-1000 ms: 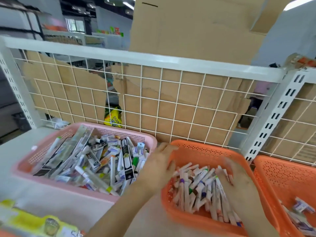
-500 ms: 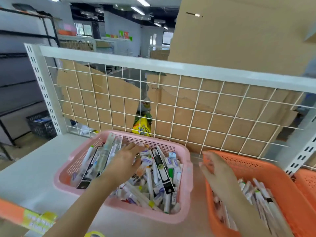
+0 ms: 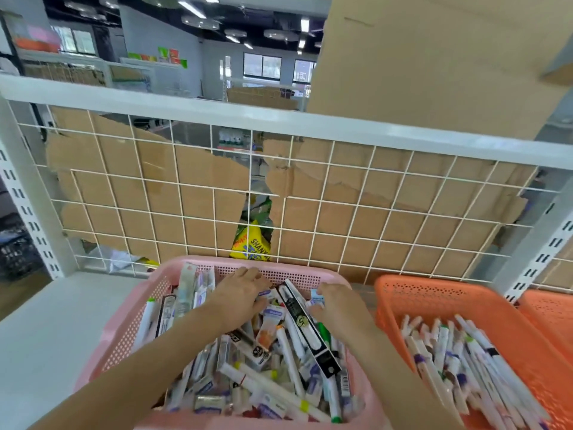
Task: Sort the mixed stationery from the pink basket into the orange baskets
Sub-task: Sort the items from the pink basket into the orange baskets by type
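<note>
- From the head view, a pink perforated plastic basket (image 3: 124, 321) sits on the white counter (image 3: 46, 336), right up against a white wire grid panel (image 3: 310, 197).
- It is heaped with the mixed stationery (image 3: 273, 373): white marker pens with coloured caps, small boxes and packets, all lying criss-cross.
- A long black cardboard box with white print (image 3: 307, 330) lies slantwise on top of the heap, between the two forearms.
- The left hand (image 3: 238, 293) is palm down on the pile near the basket's far wall, with its fingers stretched out and relaxed, and I see nothing gripped in it.
- The right hand (image 3: 338, 305) is also inside the basket, just right of the black box. Its fingertips dip down beside a small pale-blue packet (image 3: 317, 297), and I cannot tell whether they pinch it.
- Just to the right stands an orange perforated plastic basket (image 3: 434, 283), holding a layer of white marker pens (image 3: 459, 361) lying roughly side by side.
- A second orange basket (image 3: 552, 311) shows at the right edge.
- Torn brown cardboard sheets (image 3: 155, 181) hang behind the grid, and a yellow printed packet (image 3: 252, 246) shows through the gap between them.
- A big brown cardboard box (image 3: 434, 57) rises above the rail.
</note>
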Demonstrator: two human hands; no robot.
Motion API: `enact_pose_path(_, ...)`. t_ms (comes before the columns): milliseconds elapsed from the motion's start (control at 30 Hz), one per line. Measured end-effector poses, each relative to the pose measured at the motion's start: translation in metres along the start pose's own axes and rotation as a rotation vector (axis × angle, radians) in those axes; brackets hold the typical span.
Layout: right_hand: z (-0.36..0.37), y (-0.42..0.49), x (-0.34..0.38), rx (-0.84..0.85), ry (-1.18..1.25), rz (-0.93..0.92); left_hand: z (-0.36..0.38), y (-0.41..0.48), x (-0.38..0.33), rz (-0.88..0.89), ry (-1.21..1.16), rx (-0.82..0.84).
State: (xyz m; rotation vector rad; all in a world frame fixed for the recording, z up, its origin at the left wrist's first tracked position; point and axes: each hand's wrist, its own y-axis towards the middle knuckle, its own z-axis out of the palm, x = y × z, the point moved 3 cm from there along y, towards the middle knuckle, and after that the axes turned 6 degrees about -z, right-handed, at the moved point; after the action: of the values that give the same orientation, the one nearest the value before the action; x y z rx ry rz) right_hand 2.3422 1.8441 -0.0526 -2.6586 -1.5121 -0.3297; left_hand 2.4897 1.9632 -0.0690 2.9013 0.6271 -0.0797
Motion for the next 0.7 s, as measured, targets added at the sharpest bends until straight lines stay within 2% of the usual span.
enact_pose_path(300, 0.008, 0.003, 0.003, -0.035, 0.035, 0.007, 0.005, 0.008, 0.002, 0.142, 0.076, -0.004)
enact_pose_path(433, 0.013, 0.006, 0.007, -0.069, 0.047, -0.06, 0.009, 0.008, 0.006, 0.173, 0.054, -0.107)
enact_pose_path(533, 0.016, 0.008, 0.006, -0.09, 0.073, -0.071, 0.009, 0.007, 0.002, 0.178, -0.047, -0.018)
enact_pose_path(700, 0.019, 0.01, 0.005, -0.105, 0.091, -0.083, 0.008, 0.009, 0.002, 0.12, -0.009, 0.063)
